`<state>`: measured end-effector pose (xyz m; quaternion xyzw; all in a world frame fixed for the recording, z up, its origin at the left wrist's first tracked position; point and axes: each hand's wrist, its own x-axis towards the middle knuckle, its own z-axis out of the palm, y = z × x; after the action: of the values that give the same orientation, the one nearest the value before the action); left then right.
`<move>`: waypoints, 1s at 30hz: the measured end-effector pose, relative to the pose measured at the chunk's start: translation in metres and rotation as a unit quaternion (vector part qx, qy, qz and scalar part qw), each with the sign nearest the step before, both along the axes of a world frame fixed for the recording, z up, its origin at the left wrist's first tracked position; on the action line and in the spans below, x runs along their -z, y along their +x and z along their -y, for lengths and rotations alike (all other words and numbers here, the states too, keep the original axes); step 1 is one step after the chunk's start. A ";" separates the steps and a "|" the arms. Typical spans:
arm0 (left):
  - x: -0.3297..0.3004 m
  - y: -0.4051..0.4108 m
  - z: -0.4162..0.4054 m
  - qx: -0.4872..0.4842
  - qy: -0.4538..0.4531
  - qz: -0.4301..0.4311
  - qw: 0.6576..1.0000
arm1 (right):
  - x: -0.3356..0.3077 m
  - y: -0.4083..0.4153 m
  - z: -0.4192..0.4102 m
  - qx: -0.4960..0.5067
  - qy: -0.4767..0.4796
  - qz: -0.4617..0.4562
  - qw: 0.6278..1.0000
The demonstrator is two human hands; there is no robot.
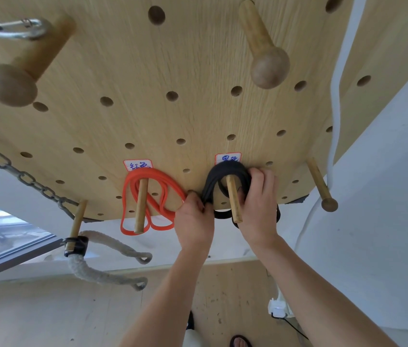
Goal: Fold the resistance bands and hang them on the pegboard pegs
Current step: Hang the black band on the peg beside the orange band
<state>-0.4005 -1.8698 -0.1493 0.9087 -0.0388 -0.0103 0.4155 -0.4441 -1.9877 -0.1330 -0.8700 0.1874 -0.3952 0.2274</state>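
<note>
Black band looped over peg, peg axis pointing out toward hands; left hand pinching left strands, right hand gripping right side, both touching band

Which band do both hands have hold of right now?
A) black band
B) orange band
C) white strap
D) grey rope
A: the left hand and the right hand both grip the black band looped over its wooden peg, while the orange band hangs untouched on the next peg.
</note>
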 end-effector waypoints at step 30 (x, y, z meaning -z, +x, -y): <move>-0.030 -0.009 0.020 0.001 0.016 0.149 0.989 | 0.004 -0.002 -0.003 -0.014 0.013 0.009 1.000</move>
<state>-0.4091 -1.8895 -0.1192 0.9064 -0.1006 0.1244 0.3909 -0.4463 -1.9850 -0.1374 -0.8659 0.1779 -0.3974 0.2463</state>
